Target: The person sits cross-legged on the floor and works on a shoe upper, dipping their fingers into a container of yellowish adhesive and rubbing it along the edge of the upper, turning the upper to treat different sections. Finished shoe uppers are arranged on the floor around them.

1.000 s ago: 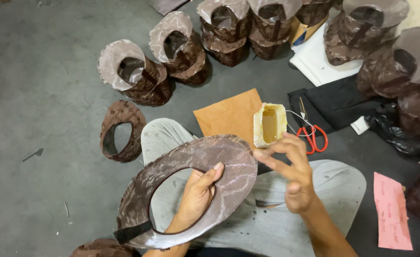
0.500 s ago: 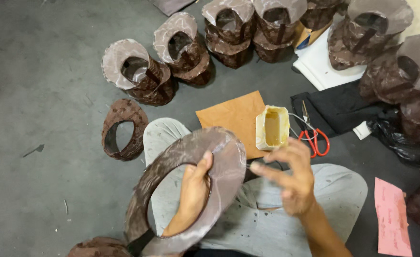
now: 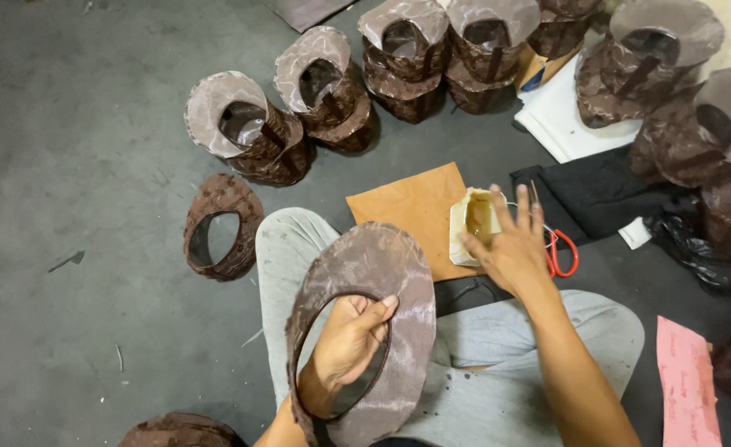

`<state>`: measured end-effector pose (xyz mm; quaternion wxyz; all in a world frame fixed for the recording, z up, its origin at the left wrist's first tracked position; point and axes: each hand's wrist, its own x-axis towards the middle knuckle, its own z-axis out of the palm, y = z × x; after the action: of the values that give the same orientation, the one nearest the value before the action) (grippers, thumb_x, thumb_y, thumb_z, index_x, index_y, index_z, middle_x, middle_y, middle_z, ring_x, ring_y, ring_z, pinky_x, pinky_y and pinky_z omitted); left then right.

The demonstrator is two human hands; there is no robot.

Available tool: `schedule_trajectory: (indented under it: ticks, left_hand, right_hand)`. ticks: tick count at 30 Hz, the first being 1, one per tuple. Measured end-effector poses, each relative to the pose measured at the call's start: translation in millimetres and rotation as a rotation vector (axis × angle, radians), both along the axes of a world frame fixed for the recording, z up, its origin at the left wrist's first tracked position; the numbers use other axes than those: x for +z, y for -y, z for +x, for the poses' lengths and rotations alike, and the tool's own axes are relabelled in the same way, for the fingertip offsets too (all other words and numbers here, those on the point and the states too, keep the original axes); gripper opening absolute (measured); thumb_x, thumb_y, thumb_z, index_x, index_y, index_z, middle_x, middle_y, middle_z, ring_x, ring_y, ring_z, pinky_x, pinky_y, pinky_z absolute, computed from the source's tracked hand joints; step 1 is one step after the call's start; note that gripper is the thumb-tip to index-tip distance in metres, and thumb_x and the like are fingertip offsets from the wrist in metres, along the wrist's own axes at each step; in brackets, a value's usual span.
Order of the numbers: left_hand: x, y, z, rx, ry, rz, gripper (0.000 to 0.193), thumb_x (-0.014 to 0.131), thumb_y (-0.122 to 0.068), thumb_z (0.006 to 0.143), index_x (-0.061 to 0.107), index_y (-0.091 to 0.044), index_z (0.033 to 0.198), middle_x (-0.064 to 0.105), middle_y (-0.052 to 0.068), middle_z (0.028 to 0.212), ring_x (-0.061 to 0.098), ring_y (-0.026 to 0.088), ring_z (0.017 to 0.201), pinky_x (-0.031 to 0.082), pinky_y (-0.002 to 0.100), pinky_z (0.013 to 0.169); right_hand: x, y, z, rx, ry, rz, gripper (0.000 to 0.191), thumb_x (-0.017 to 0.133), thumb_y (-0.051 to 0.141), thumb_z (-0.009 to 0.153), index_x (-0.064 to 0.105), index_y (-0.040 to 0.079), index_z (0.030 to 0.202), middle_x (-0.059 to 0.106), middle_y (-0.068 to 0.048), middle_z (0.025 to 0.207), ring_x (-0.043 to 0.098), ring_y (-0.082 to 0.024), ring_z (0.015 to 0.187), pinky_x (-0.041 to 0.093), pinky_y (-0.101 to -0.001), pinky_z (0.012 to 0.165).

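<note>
My left hand (image 3: 346, 341) reaches through the hole of a brown oval hat brim (image 3: 405, 308) and grips its inner edge, holding it tilted above my grey trouser knee (image 3: 287, 244). My right hand (image 3: 510, 248) is stretched forward with fingers spread, hovering over a small pale container of yellowish glue (image 3: 473, 222). It holds nothing. The container rests on the edge of a tan sheet (image 3: 411, 207) on the floor.
A loose brown crown band (image 3: 220, 225) lies left of my knee. Several finished brown hats (image 3: 249, 124) stand in rows at the back and right. Red-handled scissors (image 3: 560, 248) lie by black cloth (image 3: 605, 194). A pink paper (image 3: 687, 389) lies at right on the grey floor.
My right hand moved forward from the brim to the glue container and spread its fingers. My left hand turned the brim more upright.
</note>
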<state>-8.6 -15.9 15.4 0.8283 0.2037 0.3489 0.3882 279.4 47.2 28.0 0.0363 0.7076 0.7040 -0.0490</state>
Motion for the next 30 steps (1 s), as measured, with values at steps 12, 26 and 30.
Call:
schedule_trajectory:
  ticks: [12,26,30]
  left_hand:
    - [30,4,18,0.002,0.122,0.036,0.009,0.062,-0.003,0.101,0.067,0.004,0.105,0.067,0.002,0.095,0.058,0.007,0.082,0.047,0.024,0.073]
    - [25,6,15,0.054,0.134,0.046,0.009,0.062,-0.004,0.102,0.066,0.004,0.101,0.066,0.002,0.092,0.058,0.007,0.081,0.047,0.024,0.072]
    - [30,0,18,0.156,0.202,0.117,0.018,0.066,-0.004,0.112,0.064,0.005,0.096,0.063,0.002,0.087,0.052,0.006,0.073,0.041,0.024,0.064]
  right_hand:
    - [64,88,-40,0.171,-1.439,0.332,0.104,0.009,0.073,0.106,0.070,-0.011,0.119,0.057,-0.017,0.113,0.052,-0.027,0.117,0.036,-0.0409,0.113]
    - [65,91,-47,0.234,-1.189,0.440,0.101,0.007,0.072,0.105,0.075,-0.002,0.116,0.064,-0.014,0.107,0.053,-0.028,0.115,0.029,-0.0533,0.123]
    - [77,90,-53,0.313,-1.155,0.456,0.086,0.016,0.063,0.108,0.079,0.004,0.110,0.065,-0.012,0.107,0.058,-0.027,0.112,0.033,-0.0516,0.120]
